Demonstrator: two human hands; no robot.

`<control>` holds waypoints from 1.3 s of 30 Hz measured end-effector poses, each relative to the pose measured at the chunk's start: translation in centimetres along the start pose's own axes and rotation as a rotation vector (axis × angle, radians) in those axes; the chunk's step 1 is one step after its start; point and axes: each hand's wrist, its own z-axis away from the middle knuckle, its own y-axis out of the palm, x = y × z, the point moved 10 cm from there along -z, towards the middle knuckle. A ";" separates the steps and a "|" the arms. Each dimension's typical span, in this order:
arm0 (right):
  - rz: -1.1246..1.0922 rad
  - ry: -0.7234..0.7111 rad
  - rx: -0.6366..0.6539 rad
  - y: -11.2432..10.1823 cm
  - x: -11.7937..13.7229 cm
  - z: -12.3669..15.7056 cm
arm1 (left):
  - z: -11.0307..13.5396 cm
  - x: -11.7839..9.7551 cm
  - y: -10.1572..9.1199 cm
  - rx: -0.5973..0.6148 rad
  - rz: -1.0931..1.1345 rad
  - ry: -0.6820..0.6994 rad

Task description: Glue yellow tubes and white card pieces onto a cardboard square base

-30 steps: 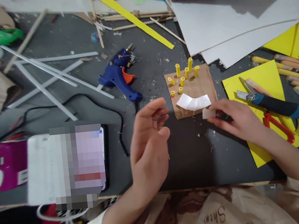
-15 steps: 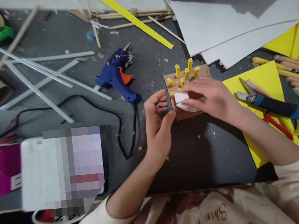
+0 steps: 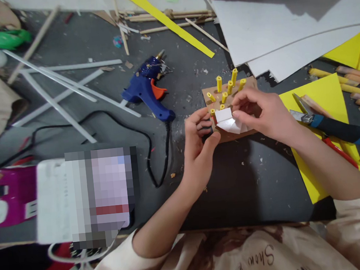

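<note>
A small folded piece of white card [image 3: 224,114] stands on the near part of a brown cardboard base [image 3: 251,83]. Several yellow tubes [image 3: 219,84] rise upright from that base, behind the card. My right hand [image 3: 265,110] is at the card's right side, thumb tip against or just beside its edge, with a gap between thumb and index finger. Loosely curled at the base's left edge, my left hand [image 3: 200,145] holds nothing, and its thumb is apart from the fingers.
Left of the base lies a blue glue gun [image 3: 146,89] with its black cord. White glue sticks [image 3: 71,66] cross further left. At right, a utility knife [image 3: 341,128] rests on yellow paper [image 3: 319,96]. White sheets [image 3: 271,28] lie behind; a phone [image 3: 111,188] is at lower left.
My right fingers have shifted right, off the top of the white card, so more of it shows. My left hand keeps its place beside the base. The whole view has shifted slightly.
</note>
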 end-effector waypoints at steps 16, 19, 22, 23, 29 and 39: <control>-0.040 -0.078 -0.040 0.6 0.3 -0.1 | 0.3 -0.7 0.2 0.007 0.018 0.044; -0.033 -0.059 -0.029 0.8 0.1 -0.1 | 0.3 -0.9 0.2 -0.008 0.012 0.062; -0.026 -0.049 -0.046 0.8 0.0 -0.2 | 0.3 -0.9 0.1 -0.018 0.000 0.057; -0.025 -0.046 -0.055 0.7 0.0 -0.2 | 0.3 -0.9 0.1 -0.018 0.002 0.055; -0.033 -0.045 -0.058 0.8 0.0 -0.3 | 0.2 -0.7 0.0 -0.026 -0.001 0.046; -0.030 -0.058 -0.045 0.8 0.0 -0.2 | 0.1 -0.8 0.1 -0.023 -0.021 0.041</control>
